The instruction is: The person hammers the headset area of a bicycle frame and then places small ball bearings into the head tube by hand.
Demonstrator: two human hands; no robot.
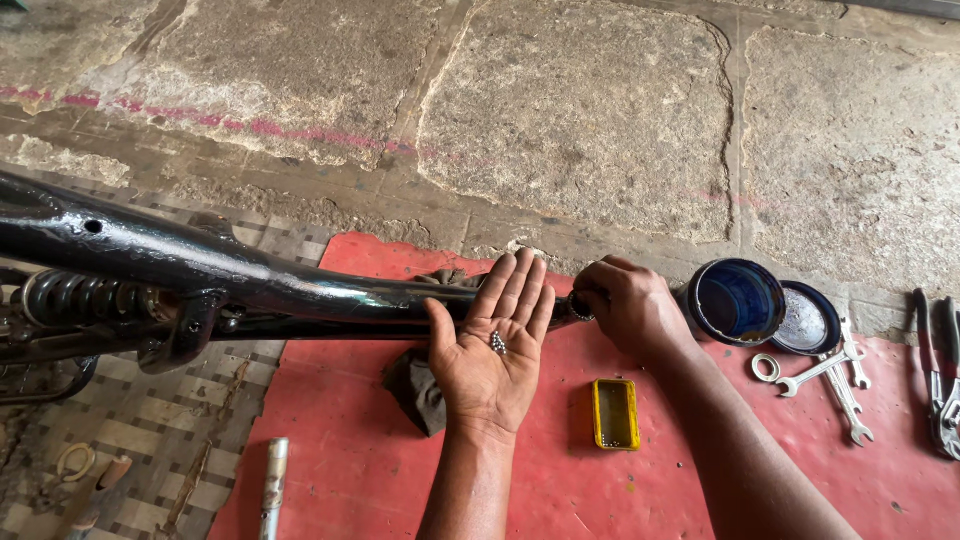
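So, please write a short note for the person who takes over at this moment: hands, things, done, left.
Left hand: open, palm up, holding a few small steel balls.
Right hand: closed around the end of the black bicycle frame tube, fingers at its opening.
Yellow tray on the red mat holds more small balls.
Blue tin, its lid and spanners lie to the right.
Done: cannot tell how many balls are seated.
Left: the balls in the palm and tray.

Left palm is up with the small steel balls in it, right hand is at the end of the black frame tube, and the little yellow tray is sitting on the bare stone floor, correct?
Not quite. The head view shows the small yellow rectangular tray lying on the red mat, not on bare stone. The rest holds: the open left hand carries small steel balls, and the right hand is at the end of the black metal frame tube.
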